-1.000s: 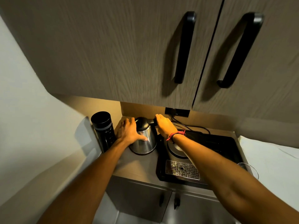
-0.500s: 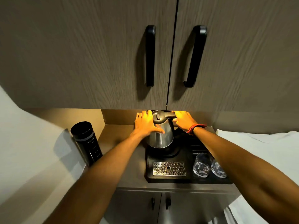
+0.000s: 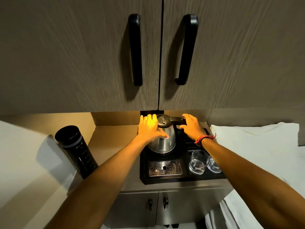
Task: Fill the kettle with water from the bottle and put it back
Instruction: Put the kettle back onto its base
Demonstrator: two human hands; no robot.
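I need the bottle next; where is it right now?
In the head view, the black bottle stands at the counter's left end against the wall, left of the left hand and the kettle.

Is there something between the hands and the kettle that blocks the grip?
No. The left hand lies on the kettle body and the right hand is on its handle; nothing visible stands between.

A hotel-room tea nook: a kettle point(image 3: 162, 141) and glasses point(image 3: 198, 161) on a tray point(image 3: 184, 177), cabinets point(image 3: 82, 55) above, a bed point(image 3: 255, 146) alongside.
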